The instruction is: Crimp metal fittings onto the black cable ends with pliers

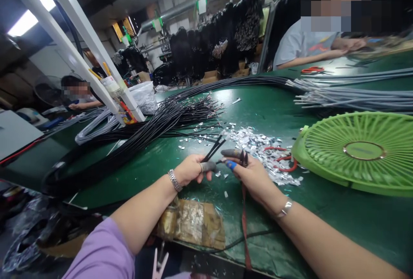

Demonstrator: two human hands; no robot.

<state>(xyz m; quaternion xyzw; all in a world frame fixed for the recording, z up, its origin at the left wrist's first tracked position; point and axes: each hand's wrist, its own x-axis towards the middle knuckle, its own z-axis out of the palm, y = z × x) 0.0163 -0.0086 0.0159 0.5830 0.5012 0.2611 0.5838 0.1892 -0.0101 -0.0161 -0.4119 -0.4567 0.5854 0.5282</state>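
My left hand (193, 169) is closed around a few thin black cables (214, 148), their ends sticking up and to the right. A grey cover wraps its thumb. Close beside it, my right hand (253, 176) is closed, thumb and forefinger pinching at the end of one cable. That forefinger has a grey cover and the thumb a blue one. Two dark points of a small tool (244, 158) show between its fingers; its exact kind is unclear. A reddish strap (244, 227) hangs below this hand. Silvery foil scraps (248, 137) lie just beyond both hands.
A large black cable bundle (138, 141) curves across the green table (271, 98). Grey cables (355, 94) lie at the back right, behind a green fan (361, 154). Red-handled tools (287, 163) lie by the fan. Taped cardboard (200, 223) is at the near edge. Two people sit across.
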